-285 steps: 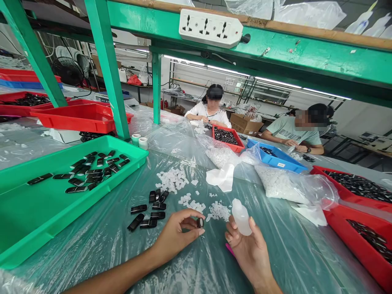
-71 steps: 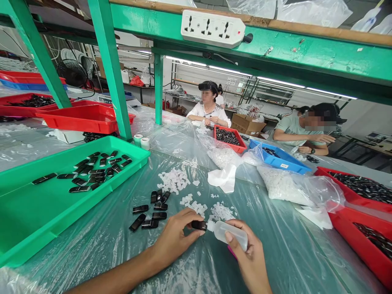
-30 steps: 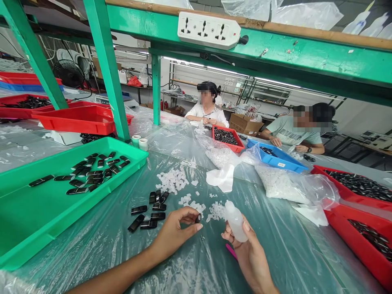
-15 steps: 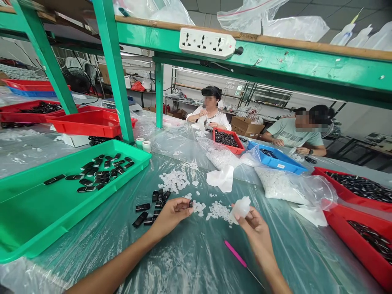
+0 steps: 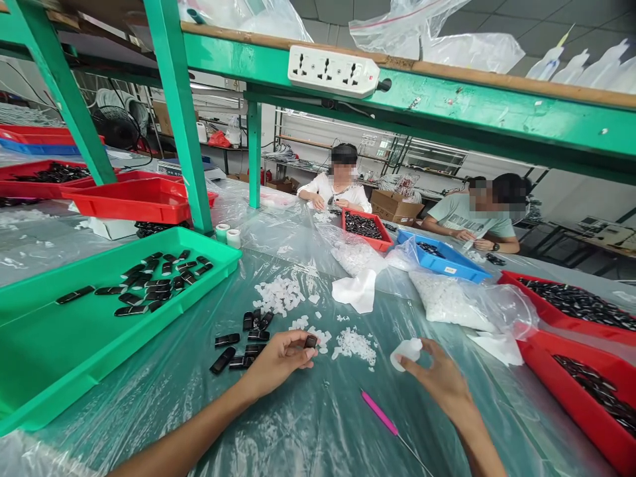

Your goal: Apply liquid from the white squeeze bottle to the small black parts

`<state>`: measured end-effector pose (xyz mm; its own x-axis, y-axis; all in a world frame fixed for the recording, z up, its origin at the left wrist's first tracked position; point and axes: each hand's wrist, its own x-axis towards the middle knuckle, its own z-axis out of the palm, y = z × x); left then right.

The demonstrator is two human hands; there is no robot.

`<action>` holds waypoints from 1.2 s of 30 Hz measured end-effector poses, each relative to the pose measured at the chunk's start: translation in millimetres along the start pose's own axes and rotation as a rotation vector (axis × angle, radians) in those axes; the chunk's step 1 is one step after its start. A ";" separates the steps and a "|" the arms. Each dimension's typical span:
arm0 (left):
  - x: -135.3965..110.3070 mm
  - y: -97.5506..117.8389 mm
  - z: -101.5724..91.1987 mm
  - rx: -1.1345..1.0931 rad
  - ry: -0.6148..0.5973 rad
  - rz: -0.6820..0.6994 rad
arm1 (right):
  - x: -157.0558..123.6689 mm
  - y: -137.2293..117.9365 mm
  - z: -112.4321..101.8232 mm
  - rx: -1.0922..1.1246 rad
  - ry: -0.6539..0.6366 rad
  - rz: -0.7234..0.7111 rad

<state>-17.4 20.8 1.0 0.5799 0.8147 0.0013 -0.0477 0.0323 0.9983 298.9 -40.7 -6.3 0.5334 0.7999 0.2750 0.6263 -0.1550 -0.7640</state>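
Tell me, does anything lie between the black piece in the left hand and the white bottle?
Yes: a loose heap of small white plastic bits lies between the small black plastic piece and the white squeeze bottle. The thin pink tool lies nearer, off that line.

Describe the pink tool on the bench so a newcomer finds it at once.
Start at the plastic-covered table, its near edge. The pink tool lies flat between the left hand and the right hand. It is the only pink, thin, stick-like thing; its neighbours are black parts and white bits.
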 end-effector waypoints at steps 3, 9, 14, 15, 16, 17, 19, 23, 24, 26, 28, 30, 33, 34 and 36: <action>-1.9 -0.3 3.1 -0.026 -0.027 -0.003 | -11.0 -23.0 -5.6 -0.149 0.184 -0.117; -5.1 -1.8 12.1 -0.072 -0.100 -0.043 | -44.6 -57.3 37.5 -0.286 -0.113 -0.778; -6.3 -0.6 17.5 -0.033 -0.136 -0.046 | -49.2 -57.8 73.9 -0.406 -0.340 -0.840; -6.8 -0.1 18.3 -0.011 -0.137 -0.036 | -48.6 -57.1 76.9 -0.415 -0.336 -0.844; -7.5 0.4 19.2 0.009 -0.136 -0.028 | -48.0 -56.7 78.7 -0.421 -0.331 -0.847; -8.2 0.8 20.0 0.027 -0.134 -0.020 | -47.5 -56.4 79.8 -0.421 -0.325 -0.848; -9.4 0.9 21.7 0.050 -0.138 -0.006 | -46.7 -56.6 81.0 -0.400 -0.314 -0.844; -9.9 -1.9 24.0 0.074 -0.140 0.012 | -46.5 -59.0 82.3 -0.334 -0.291 -0.820; -9.7 -2.9 24.2 0.086 -0.138 0.010 | -47.0 -59.8 82.1 -0.319 -0.287 -0.814; -9.3 -4.5 24.1 0.112 -0.133 0.001 | -49.1 -61.5 80.6 -0.283 -0.270 -0.793; -9.2 -5.3 23.6 0.129 -0.130 -0.003 | -53.0 -63.0 78.0 -0.134 -0.255 -0.674; -9.3 -5.6 23.3 0.135 -0.130 0.004 | -58.2 -64.2 75.3 0.118 -0.261 -0.467; -9.7 -5.3 23.5 0.130 -0.137 0.019 | -66.2 -66.2 73.1 0.412 -0.295 -0.219; -9.9 -5.0 23.8 0.132 -0.135 0.026 | -68.6 -67.2 72.9 0.455 -0.303 -0.180; -10.2 -3.8 24.4 0.151 -0.126 0.043 | -72.5 -69.6 72.9 0.499 -0.324 -0.137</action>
<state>-3.3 -1.8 -1.4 0.6776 0.7342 0.0422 0.0426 -0.0964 0.9944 175.2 -45.7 -15.6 0.2178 0.9411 0.2588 0.2936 0.1897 -0.9369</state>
